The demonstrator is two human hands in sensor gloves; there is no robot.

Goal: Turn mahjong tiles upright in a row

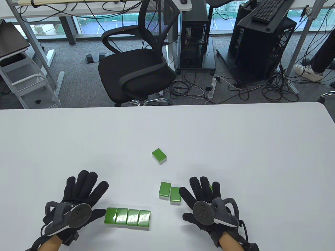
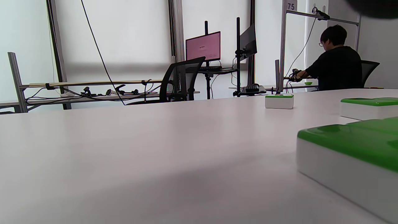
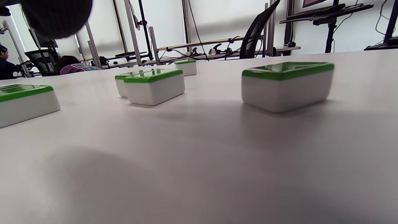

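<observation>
Four green-backed mahjong tiles [image 1: 127, 217] lie flat, side by side in a row near the table's front edge. Two more flat tiles [image 1: 169, 193] lie beside each other to the right of the row, and a single tile [image 1: 159, 155] lies farther back. My left hand [image 1: 83, 193] is spread open just left of the row, with its thumb next to the end tile. My right hand [image 1: 201, 196] is spread open right of the pair, over another flat tile [image 3: 286, 84], of which only a green sliver [image 1: 211, 187] shows from above. Neither hand holds anything.
The white table [image 1: 235, 146] stretches wide behind and beside the tiles. A black office chair [image 1: 136, 65] stands beyond its far edge. The left wrist view shows the row's end tile [image 2: 351, 155] close by and the single tile [image 2: 279, 101] far off.
</observation>
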